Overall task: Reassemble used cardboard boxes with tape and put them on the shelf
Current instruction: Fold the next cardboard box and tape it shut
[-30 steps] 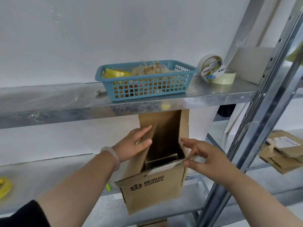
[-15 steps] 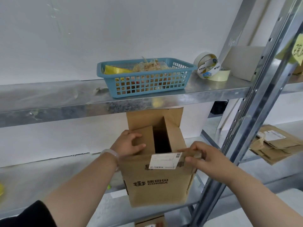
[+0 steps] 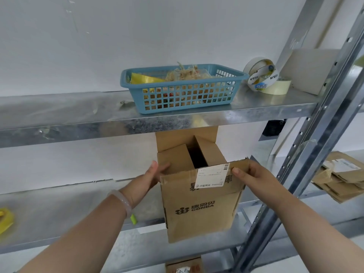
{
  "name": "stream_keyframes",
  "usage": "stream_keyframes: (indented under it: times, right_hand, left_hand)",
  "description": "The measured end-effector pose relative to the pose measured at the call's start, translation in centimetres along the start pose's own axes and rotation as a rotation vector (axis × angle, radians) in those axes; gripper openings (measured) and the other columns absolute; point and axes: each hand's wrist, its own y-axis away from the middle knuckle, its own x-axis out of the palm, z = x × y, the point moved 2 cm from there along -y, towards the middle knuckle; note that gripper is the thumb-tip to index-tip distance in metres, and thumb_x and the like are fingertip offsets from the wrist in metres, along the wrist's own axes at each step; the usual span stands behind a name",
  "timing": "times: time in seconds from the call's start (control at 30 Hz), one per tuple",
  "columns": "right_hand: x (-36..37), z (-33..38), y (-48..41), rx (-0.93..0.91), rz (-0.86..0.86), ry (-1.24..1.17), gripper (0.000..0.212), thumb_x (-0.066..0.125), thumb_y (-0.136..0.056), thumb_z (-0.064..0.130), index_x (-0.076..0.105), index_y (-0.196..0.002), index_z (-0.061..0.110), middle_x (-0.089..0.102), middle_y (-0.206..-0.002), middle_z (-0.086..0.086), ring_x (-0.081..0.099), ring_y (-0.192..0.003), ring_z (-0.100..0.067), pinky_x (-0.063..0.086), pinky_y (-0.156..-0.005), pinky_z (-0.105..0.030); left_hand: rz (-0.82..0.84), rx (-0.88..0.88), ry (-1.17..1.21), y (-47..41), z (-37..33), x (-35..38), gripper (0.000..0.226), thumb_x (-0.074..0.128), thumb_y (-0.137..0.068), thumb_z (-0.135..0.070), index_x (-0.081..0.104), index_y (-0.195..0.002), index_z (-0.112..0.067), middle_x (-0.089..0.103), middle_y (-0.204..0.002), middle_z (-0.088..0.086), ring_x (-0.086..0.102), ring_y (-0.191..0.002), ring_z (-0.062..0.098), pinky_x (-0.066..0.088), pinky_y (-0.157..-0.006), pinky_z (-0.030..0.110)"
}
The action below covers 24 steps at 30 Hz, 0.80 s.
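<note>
Galvanised racking against a white wall is filling the view. Cardboard box (image 3: 201, 209) is standing upright at the front of the lower shelf (image 3: 59, 213), open end up. Can't tell whether it's resting there or being held just off it.

Left hand (image 3: 145, 182) is gripping the box's left top edge, fingers curling over the left inner flap. Right hand (image 3: 254, 178) is pinching the right corner of the near flap (image 3: 177, 179), thumb on the front face and other fingers behind, holding it raised. Both side flaps are lying folded in with a dark gap between them, and the far flap is standing up.

Progress, my read: the box is erected and top closing is under way, but sealing isn't started, with no tape showing on top. Bottom seam is hidden.

Tape rolls (image 3: 262, 75) are sitting up and right of the box on the upper shelf (image 3: 78, 115), beside the blue basket (image 3: 183, 95) directly above the box.

Still remaining: folding the two long flaps, taping, shelving. Flattened cardboard (image 3: 342, 180) is lying well right of the box, likely waiting its turn
</note>
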Motion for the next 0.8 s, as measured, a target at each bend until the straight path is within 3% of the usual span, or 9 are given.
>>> stream_keyframes:
  times: [0.07,0.13,0.2,0.27,0.3,0.37,0.47,0.63,0.8]
  right_hand:
    - [-0.2,-0.3,-0.5,0.001,-0.010,0.024,0.031,0.063,-0.090,0.042,0.061,-0.117,0.028,0.072,-0.105,0.017,0.064,-0.095,0.005,0.048,-0.073,-0.011]
    - [-0.4,-0.7,-1.0,-0.003,-0.027,0.069,0.037,0.063,-0.088,0.049,0.058,-0.119,0.029,0.070,-0.110,0.015,0.063,-0.104,-0.002,0.050,-0.083,-0.022]
    - [-0.4,-0.9,-1.4,-0.015,-0.022,0.100,0.046,0.061,-0.081,0.059,0.057,-0.117,0.030,0.069,-0.110,0.015,0.062,-0.105,-0.005,0.052,-0.088,-0.030]
    - [-0.4,-0.9,-1.9,-0.022,-0.040,0.130,0.049,0.060,-0.077,0.065,0.057,-0.113,0.032,0.068,-0.108,0.016,0.062,-0.102,-0.005,0.053,-0.087,-0.033]
    - [-0.3,-0.8,-2.1,-0.029,-0.049,0.143,0.043,0.061,-0.081,0.062,0.058,-0.111,0.032,0.068,-0.106,0.017,0.062,-0.100,-0.005,0.053,-0.086,-0.032]
    - [0.1,-0.6,-2.3,-0.033,-0.024,0.115,0.029,0.064,-0.088,0.049,0.061,-0.111,0.031,0.069,-0.104,0.019,0.064,-0.097,-0.002,0.051,-0.079,-0.021]
    - [0.6,-0.3,-2.7,-0.014,0.106,0.065,0.021,0.063,-0.092,0.040,0.067,-0.111,0.030,0.073,-0.102,0.021,0.066,-0.096,0.004,0.047,-0.067,-0.005]
    - [1.4,-0.2,-3.2,0.064,0.308,0.016,0.020,0.063,-0.091,0.041,0.069,-0.110,0.036,0.072,-0.102,0.025,0.064,-0.092,0.013,0.045,-0.070,-0.004]
    - [1.9,-0.8,-4.6,0.004,0.195,0.045,0.048,0.071,-0.074,0.059,0.068,-0.114,0.033,0.073,-0.106,0.018,0.068,-0.099,-0.001,0.054,-0.087,-0.023]
  left_hand:
    - [0.015,0.084,-0.113,0.4,0.1,0.7,0.105,0.016,-0.055,-0.104,0.041,-0.141,-0.049,0.035,-0.153,-0.013,0.026,-0.144,0.008,0.016,-0.122,0.041]
    - [-0.022,0.201,-0.159,1.1,-0.3,1.4,0.104,0.018,-0.054,-0.104,0.044,-0.138,-0.050,0.038,-0.149,-0.022,0.027,-0.141,-0.003,0.019,-0.121,0.032]
    - [-0.033,0.316,-0.202,1.8,-1.0,2.4,0.072,0.023,-0.056,-0.102,0.048,-0.117,-0.073,0.039,-0.134,-0.048,0.021,-0.130,-0.025,0.013,-0.115,0.009]
    - [-0.080,0.341,-0.230,2.1,-1.3,3.2,0.038,0.037,-0.067,-0.092,0.048,-0.102,-0.081,0.035,-0.127,-0.056,0.020,-0.127,-0.029,0.013,-0.114,0.008]
    - [-0.142,0.312,-0.174,2.1,-1.2,3.4,0.025,0.049,-0.074,-0.080,0.056,-0.097,-0.075,0.043,-0.127,-0.049,0.027,-0.126,-0.025,0.021,-0.116,0.016]
    - [-0.266,0.265,-0.013,1.8,-1.1,3.9,0.016,0.063,-0.082,-0.048,0.071,-0.091,-0.057,0.057,-0.126,-0.025,0.050,-0.115,-0.014,0.043,-0.104,0.020]
    - [-0.342,0.239,0.099,1.6,-0.7,4.2,0.021,0.063,-0.090,-0.022,0.067,-0.108,-0.033,0.070,-0.107,-0.012,0.064,-0.097,-0.007,0.053,-0.077,0.012]
    - [-0.324,0.169,0.070,0.9,0.9,3.6,0.059,0.074,-0.078,-0.051,0.058,-0.127,-0.021,0.072,-0.111,-0.008,0.068,-0.102,0.008,0.056,-0.080,0.022]
    - [-0.477,0.116,0.079,0.5,0.9,3.7,0.034,0.075,-0.081,-0.033,0.066,-0.112,-0.022,0.074,-0.094,-0.011,0.069,-0.086,-0.002,0.052,-0.065,0.011]
